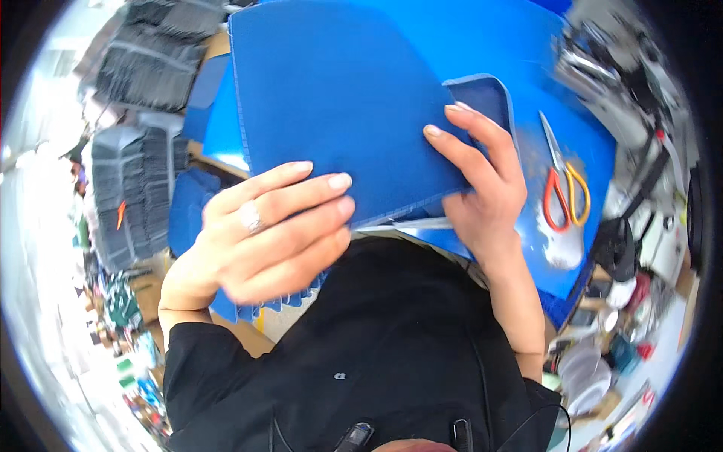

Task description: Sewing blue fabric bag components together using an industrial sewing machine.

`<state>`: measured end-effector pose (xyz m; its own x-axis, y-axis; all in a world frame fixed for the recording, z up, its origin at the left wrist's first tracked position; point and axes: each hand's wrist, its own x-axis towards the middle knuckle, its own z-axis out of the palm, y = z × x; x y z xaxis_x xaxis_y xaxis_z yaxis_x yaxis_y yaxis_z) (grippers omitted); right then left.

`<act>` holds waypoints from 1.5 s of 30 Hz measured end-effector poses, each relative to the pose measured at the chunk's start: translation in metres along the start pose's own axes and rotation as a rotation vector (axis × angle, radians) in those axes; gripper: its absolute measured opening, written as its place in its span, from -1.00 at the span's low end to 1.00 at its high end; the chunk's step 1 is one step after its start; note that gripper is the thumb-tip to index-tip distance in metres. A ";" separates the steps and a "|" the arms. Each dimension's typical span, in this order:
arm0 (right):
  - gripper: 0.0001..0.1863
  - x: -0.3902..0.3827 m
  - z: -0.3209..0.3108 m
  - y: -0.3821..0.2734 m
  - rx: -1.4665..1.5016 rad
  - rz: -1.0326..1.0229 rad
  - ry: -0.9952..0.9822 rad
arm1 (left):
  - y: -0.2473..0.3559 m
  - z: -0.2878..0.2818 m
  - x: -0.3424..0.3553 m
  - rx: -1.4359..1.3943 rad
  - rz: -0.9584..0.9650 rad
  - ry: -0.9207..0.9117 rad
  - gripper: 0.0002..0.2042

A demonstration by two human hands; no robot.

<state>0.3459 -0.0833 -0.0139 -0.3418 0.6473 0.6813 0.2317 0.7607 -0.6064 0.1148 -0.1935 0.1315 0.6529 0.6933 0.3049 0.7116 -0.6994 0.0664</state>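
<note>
A large dark-blue fabric panel [339, 98] with an overcast-stitched edge lies in front of me, its near edge at my chest. My left hand [279, 233] is over its near left corner, fingers long and close together on top, a ring on one of them; its thumb is hidden, apparently beneath the cloth. My right hand [486, 177] grips the panel's right side, two fingertips at the edge and the thumb partly under it. Beyond the right fingers shows another dark-blue piece with a pale border [486, 94].
Scissors [563, 181] with red and yellow handles rest on the bright-blue table [520, 53] to the right. A sewing machine [602, 68] stands at the far right. Bundled stacks of dark-grey pieces [128, 196] are on the left. More blue fabric [192, 200] sits by my left wrist.
</note>
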 end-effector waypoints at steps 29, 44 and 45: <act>-0.41 -0.045 -0.022 0.031 -0.241 0.141 -0.233 | -0.018 0.174 -0.004 -0.196 -0.193 0.400 -0.75; -0.41 -0.032 -0.026 0.012 -0.319 0.213 -0.571 | -0.231 0.188 0.078 -0.129 -0.764 0.135 -0.57; -0.41 -0.033 -0.028 0.011 -0.310 0.230 -0.566 | -0.235 0.179 0.087 -0.363 -0.757 0.074 -0.63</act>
<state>0.3851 -0.0948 -0.0316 -0.6563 0.7330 0.1787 0.5770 0.6402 -0.5071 0.0507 0.0628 -0.0271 0.0057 0.9933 0.1157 0.8149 -0.0717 0.5752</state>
